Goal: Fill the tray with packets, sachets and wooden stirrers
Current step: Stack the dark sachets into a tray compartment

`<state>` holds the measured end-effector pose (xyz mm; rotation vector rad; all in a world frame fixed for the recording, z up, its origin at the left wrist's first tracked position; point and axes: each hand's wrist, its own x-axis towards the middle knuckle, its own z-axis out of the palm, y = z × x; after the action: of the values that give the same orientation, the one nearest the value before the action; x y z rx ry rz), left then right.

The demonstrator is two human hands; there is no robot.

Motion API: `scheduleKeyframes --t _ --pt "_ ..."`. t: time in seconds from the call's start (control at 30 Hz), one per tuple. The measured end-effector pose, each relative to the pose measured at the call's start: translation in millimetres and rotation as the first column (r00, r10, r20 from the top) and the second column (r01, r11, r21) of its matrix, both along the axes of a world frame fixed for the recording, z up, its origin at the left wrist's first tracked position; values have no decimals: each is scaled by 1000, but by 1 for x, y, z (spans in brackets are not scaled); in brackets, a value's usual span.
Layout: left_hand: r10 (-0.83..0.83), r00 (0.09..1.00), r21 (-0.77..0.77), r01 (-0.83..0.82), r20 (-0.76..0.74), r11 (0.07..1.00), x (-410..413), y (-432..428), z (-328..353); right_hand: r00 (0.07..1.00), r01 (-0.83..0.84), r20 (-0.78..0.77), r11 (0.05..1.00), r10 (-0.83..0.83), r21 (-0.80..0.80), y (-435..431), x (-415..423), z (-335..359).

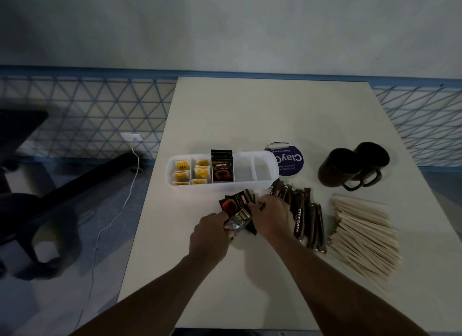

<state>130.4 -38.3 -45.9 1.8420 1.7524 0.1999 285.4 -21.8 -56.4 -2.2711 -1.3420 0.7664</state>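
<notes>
A white divided tray [250, 185] sits mid-table. Its two left compartments hold yellow tea packets [182, 172], the third holds upright black coffee packets [222, 169], and the two right compartments are bare. Just in front of the tray lies a small pile of black coffee packets [236, 205]. My left hand [208, 235] and my right hand [270, 218] are both closed around this pile, one on each side. Brown stick sachets [303, 215] lie to the right of my right hand. Further right is a heap of wooden stirrers [365, 235].
Two dark mugs [350, 167] stand at the back right. A round purple-and-white lid or container [291, 160] sits behind the tray's right end. The table's left edge drops to the floor, where a white cable [125, 198] and a dark chair base lie.
</notes>
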Motion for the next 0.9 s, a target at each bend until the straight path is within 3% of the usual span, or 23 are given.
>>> scheduleKeyframes --t 0.27,0.5,0.67,0.9 --pt "48 999 51 -49 24 998 -5 32 3 995 84 -35 984 -90 -155 17 -10 11" --pt "73 997 -37 -72 28 997 -3 46 -5 987 15 -155 983 -44 -183 18 -14 15" --pt "19 1000 -17 -18 19 1000 -1 44 -8 990 -96 -122 981 76 -169 19 -18 15" --pt "-7 1000 -53 8 25 999 -5 42 -8 992 -88 -102 987 75 -134 19 -24 11"
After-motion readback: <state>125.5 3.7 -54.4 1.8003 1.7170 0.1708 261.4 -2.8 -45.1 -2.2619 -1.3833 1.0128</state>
